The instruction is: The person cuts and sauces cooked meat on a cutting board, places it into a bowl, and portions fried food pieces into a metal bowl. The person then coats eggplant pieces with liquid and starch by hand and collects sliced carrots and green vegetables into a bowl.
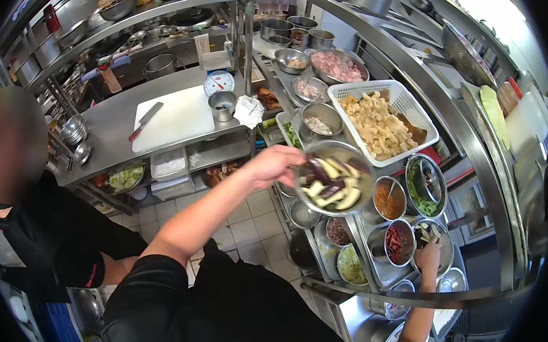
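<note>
My left hand (277,166) grips the rim of a round metal bowl (367,199) that holds cut eggplant pieces (333,181). The bowl is held over the row of ingredient containers, just below the white basket. Farther right, my right hand (430,256) reaches into another metal bowl (446,253), where more dark and pale cut pieces (427,232) lie. Its fingers are closed at those pieces; what lies between them is too small to make out. Beside that hand stands a metal pot of red chillies (399,242).
A white basket (432,133) of pale yellow chunks stands above the held bowl. A metal shelf rail (467,300) crosses over my right forearm. At left, a person (51,226) in black stands near a counter with a knife (146,122) on a white board (186,117).
</note>
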Demonstrator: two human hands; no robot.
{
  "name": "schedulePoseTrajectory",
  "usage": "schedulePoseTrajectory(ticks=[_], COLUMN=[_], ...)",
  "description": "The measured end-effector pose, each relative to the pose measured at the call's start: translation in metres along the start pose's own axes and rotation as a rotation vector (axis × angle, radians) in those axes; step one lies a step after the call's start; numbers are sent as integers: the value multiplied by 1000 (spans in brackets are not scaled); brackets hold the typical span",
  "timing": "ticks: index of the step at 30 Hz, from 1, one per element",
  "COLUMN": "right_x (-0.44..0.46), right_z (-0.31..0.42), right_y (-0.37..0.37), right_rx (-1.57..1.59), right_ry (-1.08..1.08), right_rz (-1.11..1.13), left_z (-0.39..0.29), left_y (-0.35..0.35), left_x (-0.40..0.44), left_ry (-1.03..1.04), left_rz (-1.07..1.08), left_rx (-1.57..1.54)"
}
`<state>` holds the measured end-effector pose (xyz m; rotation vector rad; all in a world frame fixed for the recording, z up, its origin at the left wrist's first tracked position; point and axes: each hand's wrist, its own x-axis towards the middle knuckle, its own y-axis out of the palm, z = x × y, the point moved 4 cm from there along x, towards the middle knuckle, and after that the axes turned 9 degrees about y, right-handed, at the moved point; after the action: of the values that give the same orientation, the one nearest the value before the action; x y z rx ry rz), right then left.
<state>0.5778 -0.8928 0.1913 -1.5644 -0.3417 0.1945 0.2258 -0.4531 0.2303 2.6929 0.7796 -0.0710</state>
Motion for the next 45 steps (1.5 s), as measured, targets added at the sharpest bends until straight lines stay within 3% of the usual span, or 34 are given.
schedulePoseTrajectory(ticks=[2, 3, 5, 7, 10, 12, 13, 14, 15, 16, 17, 19, 22, 27, 30, 33, 35, 38, 39, 40, 44, 45], right_x=[14, -3, 2, 31, 62, 84, 71, 33, 39, 38, 17, -28, -85, -180, -234, -278, -292, -256, -232, -206, -102, -89], right_z=[-13, 9, 2, -45, -94, -153, -163, -109, -149, -192, -182, -104, 7, 137, 176, 197, 217, 288, 348, 408, 606, 664], right_y=[9, -25, -30, 4, 22, 34, 18, -29, -24, -30, -47, -61, -41, 31, 61, 76, 80, 90, 86, 69, 32, -10], right_rx=[-5, 45, 135, 271, 595, 880, 1030, 1210, 1431, 1163, 1139, 1097, 1098, 1108, 1079, 1098, 1141, 1367, 1524, 1615, 1409, 1389], right_ry=[20, 64, -12, -134, -99, 122, 179, 267, 359, 206, 232, 293, 378, 542, 627, 642, 573, 288, 440, 409, -92, -214], right_rz=[2, 60, -63, -231, -208, -296, -98, -352, -429, -415, -508, -551, -369, 277, 628, 900, 1032, 1118, 1018, 1197, 1247, 1102], left_z=[17, 15, 18, 39, 53, 64, 67, 70, 62, 55, 58, 48, 10, -50, -71, -95, -87, -95, -97, -96, -88, -92], left_y=[-57, -76, -110, -151, -191, -220, -236, -253, -260, -269, -294, -328, -376, -478, -526, -532, -547, -552, -556, -558, -577, -577], left_x=[-10, -22, -42, -51, -59, -52, -46, -38, -33, -27, -17, -2, 30, 111, 163, 184, 206, 213, 217, 220, 230, 228], left_ry=[23, 27, 49, 90, 86, 82, 94, 110, 124, 139, 165, 241, 359, 480, 522, 487, 411, 364, 340, 306, 180, 174], left_rz=[-71, -120, -221, -299, -429, -505, -530, -552, -584, -615, -614, -733, -880, -977, -965, -959, -927, -939, -908, -887, -834, -845], left_rx=[-10, -31, -75, -103, -125, -134, -127, -123, -160, -199, -152, -202, -236, -186, -209, -190, -205, -132, -90, -80, 2, 26])
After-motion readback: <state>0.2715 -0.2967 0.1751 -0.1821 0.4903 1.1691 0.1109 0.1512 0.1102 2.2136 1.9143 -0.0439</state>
